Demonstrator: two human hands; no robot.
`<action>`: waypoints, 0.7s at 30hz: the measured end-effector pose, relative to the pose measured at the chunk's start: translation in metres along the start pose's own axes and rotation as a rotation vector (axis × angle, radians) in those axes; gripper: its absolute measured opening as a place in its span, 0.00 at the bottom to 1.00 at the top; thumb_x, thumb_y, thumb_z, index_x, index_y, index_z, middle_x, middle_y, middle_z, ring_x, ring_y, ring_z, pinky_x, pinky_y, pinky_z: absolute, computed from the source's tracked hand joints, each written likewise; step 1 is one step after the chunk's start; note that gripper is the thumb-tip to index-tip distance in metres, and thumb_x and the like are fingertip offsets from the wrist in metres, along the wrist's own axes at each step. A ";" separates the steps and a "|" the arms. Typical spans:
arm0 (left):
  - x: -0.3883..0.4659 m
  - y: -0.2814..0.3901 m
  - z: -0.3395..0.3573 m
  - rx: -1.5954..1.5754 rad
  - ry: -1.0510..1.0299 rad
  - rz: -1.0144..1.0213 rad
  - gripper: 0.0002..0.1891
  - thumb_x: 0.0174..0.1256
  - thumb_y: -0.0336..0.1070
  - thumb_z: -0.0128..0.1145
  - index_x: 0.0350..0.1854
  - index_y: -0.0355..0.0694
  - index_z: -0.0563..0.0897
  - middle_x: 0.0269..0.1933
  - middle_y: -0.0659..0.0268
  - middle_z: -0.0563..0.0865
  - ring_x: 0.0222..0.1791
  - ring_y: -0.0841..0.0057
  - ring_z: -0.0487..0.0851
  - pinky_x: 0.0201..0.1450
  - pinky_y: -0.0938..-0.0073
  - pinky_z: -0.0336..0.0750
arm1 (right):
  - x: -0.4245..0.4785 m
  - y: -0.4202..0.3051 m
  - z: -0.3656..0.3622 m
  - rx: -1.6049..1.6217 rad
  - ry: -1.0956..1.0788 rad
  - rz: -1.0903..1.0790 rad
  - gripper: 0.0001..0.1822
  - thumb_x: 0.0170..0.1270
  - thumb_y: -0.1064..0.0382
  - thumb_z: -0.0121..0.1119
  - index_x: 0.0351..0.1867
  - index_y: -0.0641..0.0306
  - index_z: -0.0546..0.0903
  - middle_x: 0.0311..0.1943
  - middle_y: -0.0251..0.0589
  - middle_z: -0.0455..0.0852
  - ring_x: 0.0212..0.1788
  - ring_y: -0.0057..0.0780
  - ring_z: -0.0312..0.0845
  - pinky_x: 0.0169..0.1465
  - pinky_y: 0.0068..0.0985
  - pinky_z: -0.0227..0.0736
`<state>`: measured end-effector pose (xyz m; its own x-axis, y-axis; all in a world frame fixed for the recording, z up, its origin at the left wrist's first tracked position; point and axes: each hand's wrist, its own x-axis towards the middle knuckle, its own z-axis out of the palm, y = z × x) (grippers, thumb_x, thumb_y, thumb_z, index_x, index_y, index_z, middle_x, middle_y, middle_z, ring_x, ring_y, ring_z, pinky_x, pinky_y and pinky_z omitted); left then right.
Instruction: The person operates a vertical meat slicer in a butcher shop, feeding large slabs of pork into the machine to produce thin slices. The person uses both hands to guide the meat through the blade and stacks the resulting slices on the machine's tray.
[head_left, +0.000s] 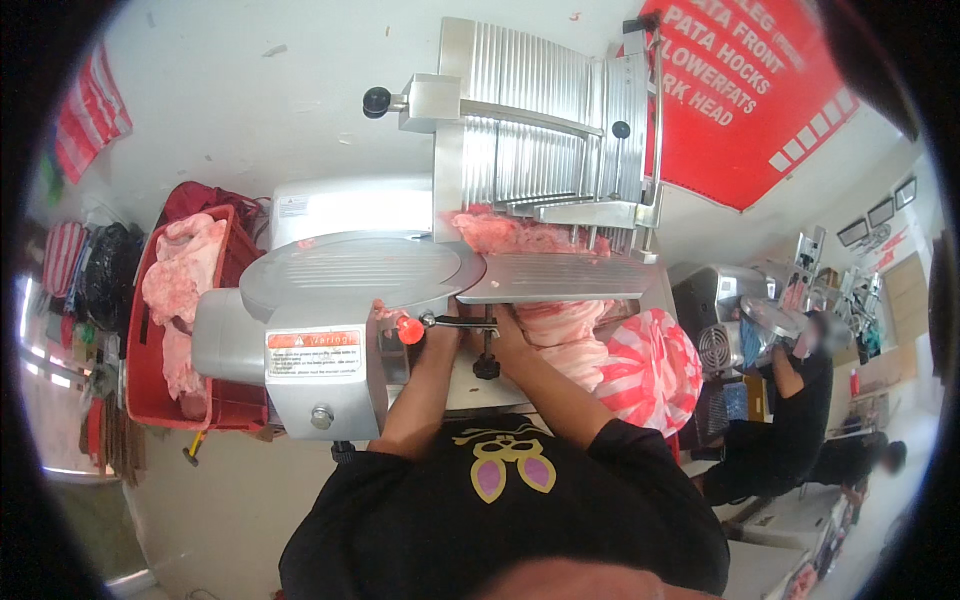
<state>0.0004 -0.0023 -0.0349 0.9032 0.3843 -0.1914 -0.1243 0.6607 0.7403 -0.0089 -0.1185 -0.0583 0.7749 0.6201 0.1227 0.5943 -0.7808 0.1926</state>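
A meat slicer stands before me, its metal blade housing (352, 274) and ridged gauge plate (555, 279) at mid-picture. Both my hands are out of view beneath them; only my left forearm (421, 386) and right forearm (551, 386) show, reaching under the machine. Sliced fatty meat (562, 334) is piled under the plate, just right of my right wrist. A larger raw piece of meat (525, 231) lies against the plate below the ridged carriage (525, 112). Whether my hands hold anything cannot be seen.
On the left, a red plastic crate (142, 375) holds slabs of pale fat (180, 277). A red-and-white striped plastic bag (652, 367) bulges right of the sliced meat. Farther right, a person in black (795, 420) works at another slicer (724, 300). A yellow-handled tool (195, 448) hangs below the crate.
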 end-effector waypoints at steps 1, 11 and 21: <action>-0.001 0.000 0.001 0.002 -0.002 0.002 0.09 0.78 0.35 0.49 0.53 0.40 0.78 0.40 0.66 0.82 0.35 0.77 0.81 0.36 0.72 0.79 | 0.000 0.001 0.001 -0.005 -0.047 -0.003 0.28 0.55 0.67 0.63 0.60 0.70 0.74 0.60 0.66 0.75 0.69 0.59 0.66 0.73 0.44 0.59; -0.007 0.008 0.010 0.066 -0.004 0.050 0.09 0.77 0.34 0.49 0.53 0.40 0.78 0.41 0.66 0.82 0.36 0.76 0.80 0.37 0.72 0.79 | -0.003 0.005 0.043 0.473 0.098 0.077 0.34 0.49 0.74 0.65 0.62 0.72 0.70 0.59 0.67 0.74 0.68 0.63 0.65 0.73 0.45 0.59; -0.010 0.010 0.011 0.104 0.001 0.087 0.09 0.77 0.34 0.50 0.53 0.40 0.78 0.41 0.65 0.82 0.36 0.76 0.80 0.38 0.71 0.78 | 0.000 -0.008 -0.062 0.560 -0.239 0.303 0.27 0.57 0.69 0.60 0.61 0.72 0.72 0.51 0.65 0.82 0.54 0.54 0.83 0.58 0.43 0.78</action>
<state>-0.0050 -0.0065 -0.0180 0.8905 0.4376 -0.1241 -0.1588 0.5547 0.8168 -0.0273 -0.1073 0.0004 0.9126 0.3843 -0.1396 0.3156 -0.8791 -0.3572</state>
